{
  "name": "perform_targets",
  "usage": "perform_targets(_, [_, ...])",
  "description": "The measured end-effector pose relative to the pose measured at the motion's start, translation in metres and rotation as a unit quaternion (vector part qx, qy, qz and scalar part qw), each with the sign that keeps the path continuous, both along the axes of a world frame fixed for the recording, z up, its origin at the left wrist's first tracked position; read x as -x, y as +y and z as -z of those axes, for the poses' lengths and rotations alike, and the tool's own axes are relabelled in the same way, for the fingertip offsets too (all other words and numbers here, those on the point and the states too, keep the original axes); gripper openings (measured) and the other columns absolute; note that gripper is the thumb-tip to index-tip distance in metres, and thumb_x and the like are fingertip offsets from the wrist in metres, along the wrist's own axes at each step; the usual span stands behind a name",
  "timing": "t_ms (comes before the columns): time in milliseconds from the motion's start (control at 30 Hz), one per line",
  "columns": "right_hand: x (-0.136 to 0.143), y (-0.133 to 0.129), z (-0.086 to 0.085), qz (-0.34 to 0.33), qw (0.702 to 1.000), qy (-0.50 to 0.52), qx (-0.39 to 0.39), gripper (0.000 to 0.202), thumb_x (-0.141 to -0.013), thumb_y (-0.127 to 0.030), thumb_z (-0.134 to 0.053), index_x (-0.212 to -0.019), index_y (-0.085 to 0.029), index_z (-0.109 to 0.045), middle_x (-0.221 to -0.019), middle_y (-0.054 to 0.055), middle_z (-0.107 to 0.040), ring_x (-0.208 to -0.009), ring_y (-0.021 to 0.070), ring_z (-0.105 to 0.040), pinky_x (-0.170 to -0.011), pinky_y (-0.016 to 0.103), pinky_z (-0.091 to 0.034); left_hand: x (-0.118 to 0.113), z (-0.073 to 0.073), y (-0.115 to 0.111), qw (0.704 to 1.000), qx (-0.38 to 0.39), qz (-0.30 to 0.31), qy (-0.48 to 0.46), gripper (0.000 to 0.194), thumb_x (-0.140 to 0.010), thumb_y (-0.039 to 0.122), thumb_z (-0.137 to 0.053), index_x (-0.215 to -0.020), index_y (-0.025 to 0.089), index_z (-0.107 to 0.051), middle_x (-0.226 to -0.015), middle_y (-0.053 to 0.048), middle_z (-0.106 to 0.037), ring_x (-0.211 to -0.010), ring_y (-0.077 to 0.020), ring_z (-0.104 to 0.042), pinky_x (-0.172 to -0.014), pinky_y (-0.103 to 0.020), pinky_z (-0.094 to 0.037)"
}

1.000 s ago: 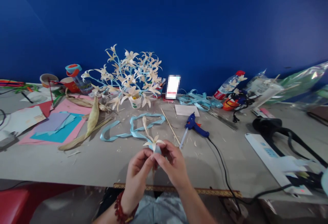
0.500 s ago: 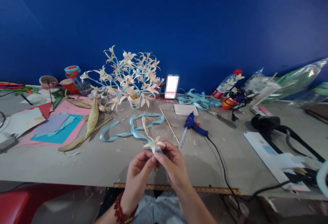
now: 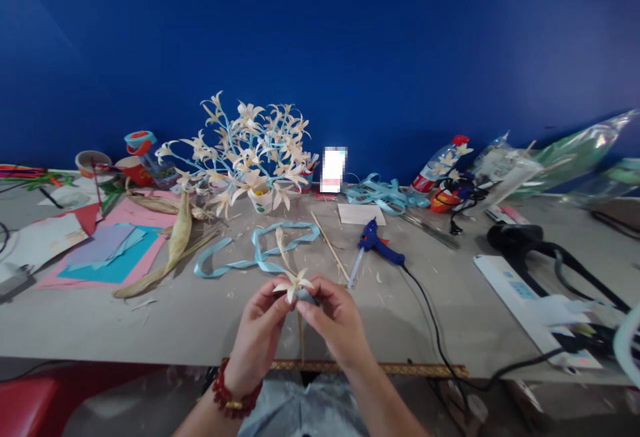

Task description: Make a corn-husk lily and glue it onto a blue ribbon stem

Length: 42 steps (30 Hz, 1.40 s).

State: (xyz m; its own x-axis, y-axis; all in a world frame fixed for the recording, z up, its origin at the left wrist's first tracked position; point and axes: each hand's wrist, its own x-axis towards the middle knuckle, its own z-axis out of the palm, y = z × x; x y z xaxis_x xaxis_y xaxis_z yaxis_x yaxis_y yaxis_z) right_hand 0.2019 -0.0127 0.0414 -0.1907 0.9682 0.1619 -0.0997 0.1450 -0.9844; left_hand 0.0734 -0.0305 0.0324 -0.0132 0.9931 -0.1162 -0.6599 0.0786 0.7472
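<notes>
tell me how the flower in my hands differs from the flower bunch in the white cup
The flower is a single bloom, while the flower bunch carries many. The flower is held between the left hand and right hand, whereas the flower bunch stands in a white cup. The flower's stem shows straw-coloured below the fingers, while the flower bunch has light blue stems. Both have pale, pointed petals.
</notes>
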Motion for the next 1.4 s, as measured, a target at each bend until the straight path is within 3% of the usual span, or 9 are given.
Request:
perform_targets(200, [-0.003, 0.0, 0.0, -0.014, 0.999, -0.025, -0.015, 0.008, -0.077, -0.021, -0.061, -0.069, -0.018, -0.06, -0.072, 0.001, -0.056, -0.072, 0.018, -0.052, -0.07, 0.03, -0.043, 0.003, 0.004, 0.001, 0.999, 0.023, 0.027, -0.029, 0.012, -0.073, 0.019, -0.08, -0.083, 0.016, -0.073, -0.083, -0.002, -0.069, -0.08, -0.0124, -0.061, -0.077, -0.021, -0.048])
perform_targets(367, [-0.004, -0.001, -0.003, 0.016, 0.997, -0.072, -0.037, 0.004, -0.079, -0.022, -0.063, -0.079, -0.019, -0.06, -0.077, 0.002, -0.059, -0.074, 0.0181, -0.054, -0.071, 0.03, -0.044, 0.003, 0.005, 0.002, 0.999, 0.011, 0.022, -0.024, 0.01, -0.074, 0.02, -0.079, -0.078, 0.015, -0.072, -0.079, -0.002, -0.067, -0.077, -0.012, -0.06, -0.076, -0.021, -0.048])
perform_targets(667, [-0.003, -0.003, 0.0, 0.024, 0.996, -0.012, -0.083, 0.007, -0.087, -0.024, -0.063, -0.082, -0.021, -0.06, -0.08, 0.001, -0.061, -0.076, 0.0164, -0.058, -0.072, 0.028, -0.045, 0.001, 0.009, 0.001, 0.999, 0.007, 0.016, -0.03, 0.011, -0.072, 0.021, -0.081, -0.075, 0.016, -0.071, -0.076, -0.002, -0.067, -0.075, -0.0119, -0.059, -0.075, -0.02, -0.047])
perform_targets(967, [-0.001, -0.002, 0.002, 0.021, 0.997, 0.016, -0.068, 0.006, -0.089, -0.025, -0.062, -0.084, -0.021, -0.061, -0.083, 0.002, -0.062, -0.08, 0.0173, -0.059, -0.075, 0.029, -0.046, 0.001, 0.013, 0.001, 0.999, 0.019, 0.012, -0.037, 0.012, -0.071, 0.021, -0.081, -0.081, 0.018, -0.074, -0.074, -0.001, -0.066, -0.072, -0.0114, -0.059, -0.071, -0.02, -0.047])
perform_targets(1400, [0.003, -0.004, 0.004, 0.016, 0.998, 0.053, -0.008, 0.009, -0.086, -0.028, -0.066, -0.087, -0.021, -0.061, -0.085, 0.003, -0.065, -0.079, 0.0172, -0.061, -0.072, 0.029, -0.048, 0.002, 0.007, 0.0, 1.0, 0.011, -0.017, -0.016, 0.015, -0.069, 0.025, -0.083, -0.08, 0.02, -0.076, -0.077, -0.002, -0.07, -0.075, -0.0135, -0.062, -0.073, -0.022, -0.049])
